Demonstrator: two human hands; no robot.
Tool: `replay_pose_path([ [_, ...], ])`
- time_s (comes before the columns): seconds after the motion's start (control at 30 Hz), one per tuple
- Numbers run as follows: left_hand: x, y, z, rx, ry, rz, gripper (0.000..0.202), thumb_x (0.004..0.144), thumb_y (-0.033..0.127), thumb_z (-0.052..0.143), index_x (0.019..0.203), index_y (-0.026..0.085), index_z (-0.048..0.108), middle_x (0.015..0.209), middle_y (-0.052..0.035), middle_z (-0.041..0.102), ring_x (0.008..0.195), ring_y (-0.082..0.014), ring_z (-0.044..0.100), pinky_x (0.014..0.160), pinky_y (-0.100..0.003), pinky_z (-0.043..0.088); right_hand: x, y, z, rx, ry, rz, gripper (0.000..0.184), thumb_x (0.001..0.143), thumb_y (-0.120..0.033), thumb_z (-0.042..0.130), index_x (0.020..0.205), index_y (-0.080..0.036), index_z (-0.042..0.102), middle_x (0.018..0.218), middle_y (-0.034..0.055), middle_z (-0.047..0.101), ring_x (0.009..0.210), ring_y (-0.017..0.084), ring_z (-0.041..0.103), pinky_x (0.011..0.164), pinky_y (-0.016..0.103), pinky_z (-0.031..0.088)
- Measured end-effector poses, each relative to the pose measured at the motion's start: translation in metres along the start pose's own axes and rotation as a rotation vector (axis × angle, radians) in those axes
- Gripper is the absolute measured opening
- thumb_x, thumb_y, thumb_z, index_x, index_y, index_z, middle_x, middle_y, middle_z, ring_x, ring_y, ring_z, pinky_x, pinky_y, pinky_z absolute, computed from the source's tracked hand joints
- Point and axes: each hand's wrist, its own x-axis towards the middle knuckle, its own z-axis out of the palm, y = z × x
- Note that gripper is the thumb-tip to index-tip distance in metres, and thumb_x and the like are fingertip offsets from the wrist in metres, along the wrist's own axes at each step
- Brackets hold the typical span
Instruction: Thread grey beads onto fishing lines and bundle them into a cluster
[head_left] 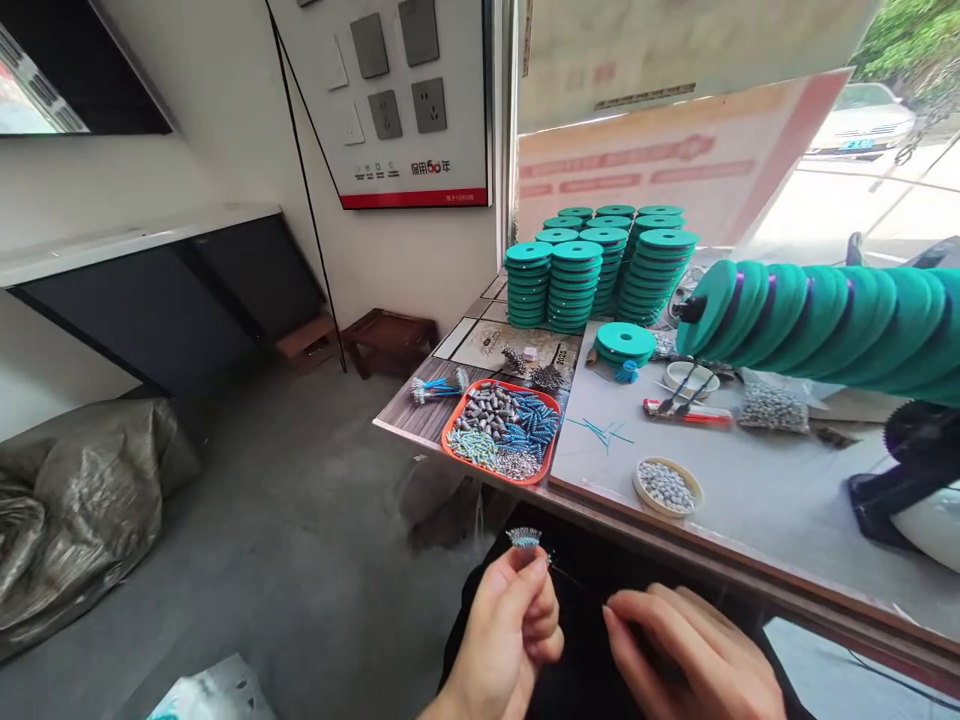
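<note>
My left hand (510, 630) is low in the picture, below the table edge, with its fingers pinched on a small bundle of blue-tipped pieces (523, 538) that stands up from the fingertips. A thin dark line (574, 578) runs from the bundle to my right hand (694, 655), whose fingers curl closed around it over my dark lap. On the table above sits an orange tray (454, 424) with several grey weights and blue pieces.
Stacks of green discs (592, 268) stand at the table's back. A row of green discs on a rod (825, 320) reaches in from the right. A small bowl of grey beads (667, 486), red-handled tool (690, 412), bead bag (772, 408). Grey sacks (75, 510) on the floor, left.
</note>
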Motion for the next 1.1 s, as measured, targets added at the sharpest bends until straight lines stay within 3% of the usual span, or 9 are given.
replay_pose_path([
  [0.33,0.0031,-0.0073,0.0025,-0.032,-0.024,0.018,0.039,0.066,0.039,0.074,0.072,0.017,0.042,0.049,0.0112,0.032,0.044,-0.0031,0.015,0.043,-0.018,0.013,0.0034,-0.0039,-0.0026,0.032,-0.020,0.032,0.012,0.081,-0.011,0.054,0.075,-0.021,0.051,0.061,0.0003,0.056,0.052,0.012,0.050,0.051,0.025,0.037],
  [0.6,0.0032,-0.0035,0.0024,-0.120,0.001,-0.101,0.053,0.052,0.042,0.081,0.082,0.017,0.046,0.043,0.0138,0.032,0.041,-0.0017,0.015,0.040,-0.015,0.008,0.0013,-0.0003,0.0011,0.020,-0.051,0.021,0.012,0.083,-0.012,0.053,0.074,-0.019,0.050,0.061,-0.0007,0.053,0.052,0.010,0.048,0.052,0.024,0.036],
  [0.8,0.0035,-0.0043,0.0029,-0.116,0.059,-0.105,0.055,0.048,0.043,0.083,0.072,0.019,0.040,0.040,0.0151,0.029,0.039,-0.0007,0.012,0.038,-0.015,0.005,-0.0005,0.0021,0.0046,0.024,-0.035,-0.003,0.013,0.085,-0.011,0.053,0.074,-0.018,0.049,0.061,-0.0014,0.051,0.052,0.010,0.046,0.052,0.023,0.035],
  [1.1,0.0042,-0.0081,0.0052,-0.209,0.072,-0.103,0.049,0.046,0.034,0.084,0.069,0.016,0.044,0.039,0.0143,0.031,0.038,-0.0003,0.015,0.038,-0.014,0.009,-0.0015,0.0026,0.0062,-0.009,-0.033,-0.005,0.015,0.085,-0.012,0.052,0.073,-0.019,0.048,0.060,-0.0013,0.051,0.052,0.010,0.046,0.053,0.024,0.034],
])
